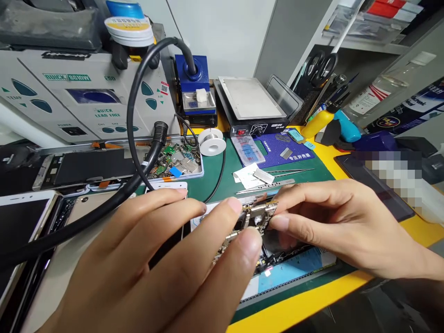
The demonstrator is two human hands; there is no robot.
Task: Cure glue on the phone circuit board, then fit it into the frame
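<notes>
circuit board [258,215] hangs between both hands, above repair mat [291,266] on near side of yellow desk [298,298]. left hand [152,263] fingers pinch its left edge, right hand [340,222] fingers pinch right edge, keeping careful, steady hold by edges only.

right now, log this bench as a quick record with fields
left hand: fingertips on circuit board
right hand: pinching the board from the other side
below hands: blue mat
nearby: tweezers, solder spool, parts tray
behind: hot air station, heating plate
</notes>
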